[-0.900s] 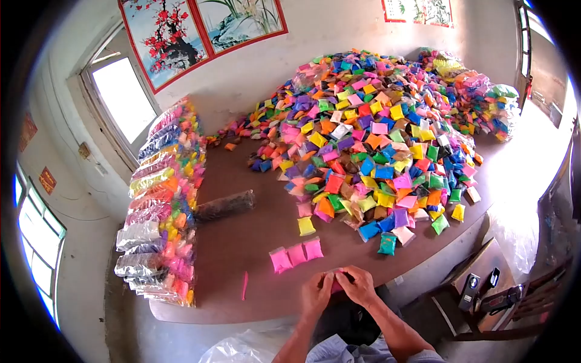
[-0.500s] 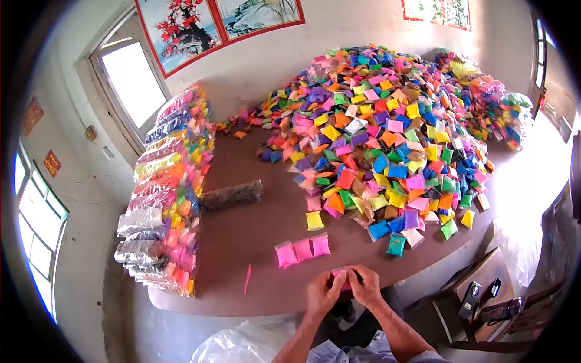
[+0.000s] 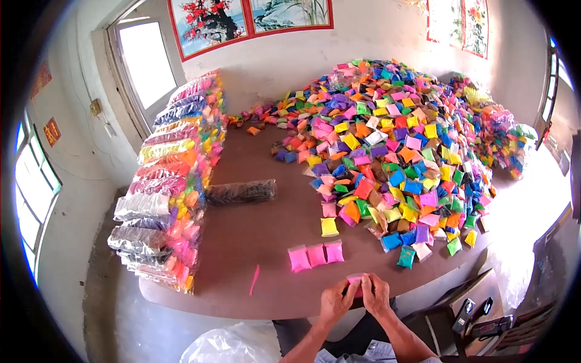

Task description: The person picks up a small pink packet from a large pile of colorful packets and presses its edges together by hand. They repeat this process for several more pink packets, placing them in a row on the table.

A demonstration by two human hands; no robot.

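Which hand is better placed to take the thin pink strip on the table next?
Probably the left hand: it is nearer to the thin pink strip, which lies on that side. The right hand is farther. Both hands hold a pink item, so the left would likely need to release it first.

Brown table (image 3: pixel 260 236) bearing pink packets (image 3: pixel 316 255), colourful heap (image 3: pixel 399 163), bags (image 3: pixel 167 150)

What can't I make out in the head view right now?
All in the head view:
- Pink item: mostly covered by the fingers of the left hand and right hand; its full shape is hidden.
- Heap of packets: outer packets hide the inner ones.
- Clear plastic: cut off by the bottom edge.
- Blossom picture: cut off by the top edge.
- Pink strip: too small to identify.
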